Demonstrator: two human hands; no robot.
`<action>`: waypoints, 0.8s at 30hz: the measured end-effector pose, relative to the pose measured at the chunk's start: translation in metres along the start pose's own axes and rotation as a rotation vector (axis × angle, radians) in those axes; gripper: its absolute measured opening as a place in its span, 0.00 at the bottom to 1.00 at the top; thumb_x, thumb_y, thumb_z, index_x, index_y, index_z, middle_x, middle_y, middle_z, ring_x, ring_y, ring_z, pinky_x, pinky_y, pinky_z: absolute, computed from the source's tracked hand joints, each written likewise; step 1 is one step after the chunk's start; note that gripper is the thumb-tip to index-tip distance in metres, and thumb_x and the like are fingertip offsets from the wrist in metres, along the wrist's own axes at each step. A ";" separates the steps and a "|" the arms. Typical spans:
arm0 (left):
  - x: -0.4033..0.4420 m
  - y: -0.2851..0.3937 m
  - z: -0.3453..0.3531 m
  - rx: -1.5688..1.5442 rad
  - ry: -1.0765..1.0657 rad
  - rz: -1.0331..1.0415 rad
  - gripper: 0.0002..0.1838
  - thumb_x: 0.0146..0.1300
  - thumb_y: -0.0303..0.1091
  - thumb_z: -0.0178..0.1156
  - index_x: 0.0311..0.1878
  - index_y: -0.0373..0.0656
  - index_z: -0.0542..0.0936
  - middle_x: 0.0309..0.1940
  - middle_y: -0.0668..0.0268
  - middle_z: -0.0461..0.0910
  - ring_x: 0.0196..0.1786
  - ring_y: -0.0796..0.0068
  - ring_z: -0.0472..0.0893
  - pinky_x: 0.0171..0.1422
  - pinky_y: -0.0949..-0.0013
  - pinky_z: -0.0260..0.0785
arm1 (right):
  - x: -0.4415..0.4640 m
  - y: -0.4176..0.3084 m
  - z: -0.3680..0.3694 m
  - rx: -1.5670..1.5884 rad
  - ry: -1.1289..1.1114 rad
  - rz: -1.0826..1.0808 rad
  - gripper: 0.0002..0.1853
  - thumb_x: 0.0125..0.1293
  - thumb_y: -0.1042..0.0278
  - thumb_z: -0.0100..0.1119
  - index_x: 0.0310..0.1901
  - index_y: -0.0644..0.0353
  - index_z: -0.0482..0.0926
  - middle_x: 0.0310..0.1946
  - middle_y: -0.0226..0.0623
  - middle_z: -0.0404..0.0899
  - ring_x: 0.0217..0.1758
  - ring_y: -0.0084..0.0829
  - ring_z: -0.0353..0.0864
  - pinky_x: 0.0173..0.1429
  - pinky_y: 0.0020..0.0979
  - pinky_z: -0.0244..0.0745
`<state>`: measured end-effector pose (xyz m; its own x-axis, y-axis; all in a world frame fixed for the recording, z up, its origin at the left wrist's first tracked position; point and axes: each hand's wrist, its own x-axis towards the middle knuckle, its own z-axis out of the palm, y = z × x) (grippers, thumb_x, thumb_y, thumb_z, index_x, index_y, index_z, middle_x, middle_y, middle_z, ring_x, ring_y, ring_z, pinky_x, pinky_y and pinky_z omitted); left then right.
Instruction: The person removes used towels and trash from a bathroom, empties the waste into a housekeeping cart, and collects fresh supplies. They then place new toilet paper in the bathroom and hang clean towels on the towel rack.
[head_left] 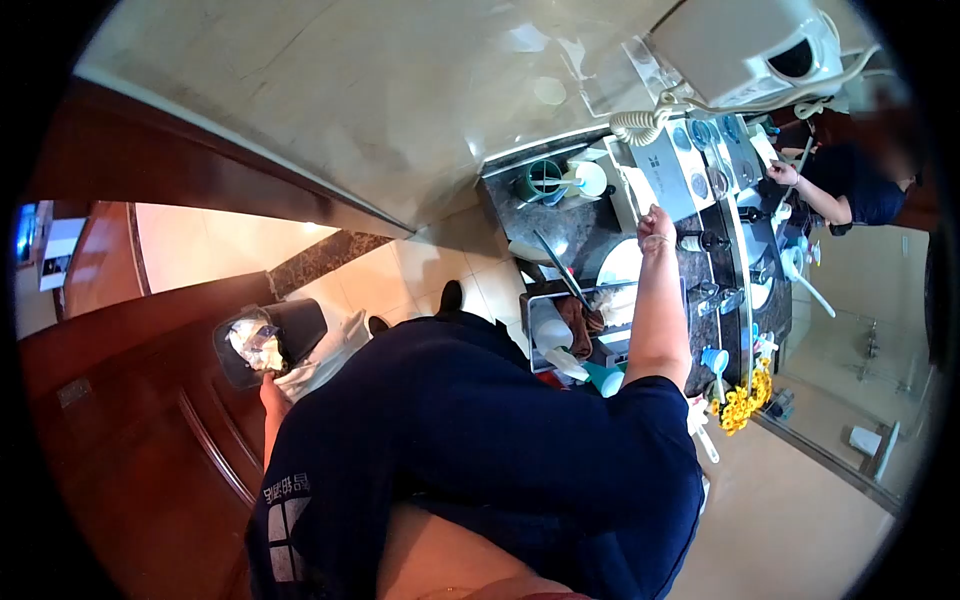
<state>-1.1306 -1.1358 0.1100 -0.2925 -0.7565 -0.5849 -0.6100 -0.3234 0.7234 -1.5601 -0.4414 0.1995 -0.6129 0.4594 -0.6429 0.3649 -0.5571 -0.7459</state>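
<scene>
My left hand [269, 388] grips the rim of a dark waste bin [313, 330], with white and crumpled rubbish [256, 345] inside. My right hand [655, 226] reaches over the counter, its fingers closed on a flat white piece [639, 188], perhaps a card or packet. Just beyond is a grey box [658, 165] with a logo, beside several glasses [697, 184]. Below my right forearm a caddy [685, 287] holds a brown cloth [583, 325], a white bottle [550, 326] and a teal-topped item [605, 378].
A dark green cup [540, 181] and a white container [590, 179] stand at the counter's corner. A white hair dryer [750, 50] with a coiled cord hangs on the wall. Yellow flowers [742, 405] stand near the mirror [850, 330], which reflects a person. A wooden door [140, 440] is at left.
</scene>
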 end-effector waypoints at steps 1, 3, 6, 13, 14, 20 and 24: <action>0.003 0.001 -0.001 0.028 -0.003 -0.001 0.11 0.58 0.38 0.53 0.24 0.42 0.71 0.16 0.73 0.56 0.17 0.76 0.59 0.22 0.67 0.55 | 0.003 0.004 0.007 0.016 0.027 0.028 0.08 0.61 0.71 0.53 0.26 0.55 0.65 0.14 0.25 0.64 0.13 0.18 0.63 0.13 0.16 0.53; -0.006 0.012 0.000 0.043 -0.005 0.002 0.10 0.57 0.37 0.53 0.25 0.42 0.71 0.16 0.72 0.58 0.18 0.75 0.61 0.24 0.67 0.57 | 0.021 0.020 0.008 0.052 -0.072 0.022 0.03 0.61 0.75 0.49 0.30 0.61 0.67 0.18 0.32 0.71 0.15 0.23 0.69 0.16 0.19 0.66; -0.004 0.003 0.000 0.028 0.021 0.029 0.10 0.56 0.36 0.53 0.27 0.39 0.73 0.18 0.69 0.63 0.23 0.73 0.65 0.30 0.65 0.61 | 0.055 0.027 0.029 0.220 0.069 0.075 0.05 0.62 0.79 0.43 0.36 0.71 0.66 0.27 0.44 0.76 0.26 0.35 0.80 0.27 0.25 0.80; 0.005 -0.019 -0.015 0.659 0.035 0.149 0.16 0.63 0.38 0.46 0.37 0.33 0.76 0.35 0.50 0.78 0.35 0.62 0.73 0.43 0.62 0.63 | 0.078 0.023 0.088 0.674 0.019 0.048 0.14 0.69 0.76 0.31 0.50 0.76 0.61 0.43 0.57 0.74 0.40 0.52 0.80 0.43 0.39 0.84; 0.011 -0.024 -0.018 0.762 -0.007 0.181 0.15 0.63 0.38 0.46 0.38 0.34 0.76 0.36 0.50 0.78 0.36 0.61 0.74 0.44 0.62 0.64 | 0.074 0.017 0.087 0.602 -0.086 0.155 0.14 0.69 0.75 0.33 0.50 0.77 0.61 0.42 0.54 0.75 0.41 0.51 0.80 0.45 0.38 0.83; 0.050 -0.055 -0.031 0.557 -0.024 0.032 0.14 0.62 0.34 0.46 0.44 0.37 0.76 0.40 0.49 0.79 0.44 0.58 0.77 0.48 0.63 0.66 | 0.062 0.003 0.058 -0.930 -0.075 -0.104 0.12 0.63 0.64 0.52 0.30 0.65 0.78 0.25 0.39 0.80 0.27 0.26 0.81 0.28 0.24 0.76; 0.052 -0.044 -0.031 0.457 -0.016 0.004 0.14 0.62 0.34 0.46 0.44 0.37 0.76 0.39 0.50 0.79 0.43 0.59 0.77 0.48 0.63 0.66 | 0.030 -0.005 0.050 -1.508 0.223 -0.669 0.11 0.57 0.59 0.57 0.36 0.56 0.81 0.29 0.41 0.82 0.35 0.36 0.82 0.41 0.33 0.74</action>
<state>-1.0957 -1.1780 0.0591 -0.3048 -0.7469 -0.5909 -0.8700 -0.0341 0.4919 -1.6150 -0.4597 0.1927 -0.8729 0.4823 -0.0731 0.4819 0.8292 -0.2833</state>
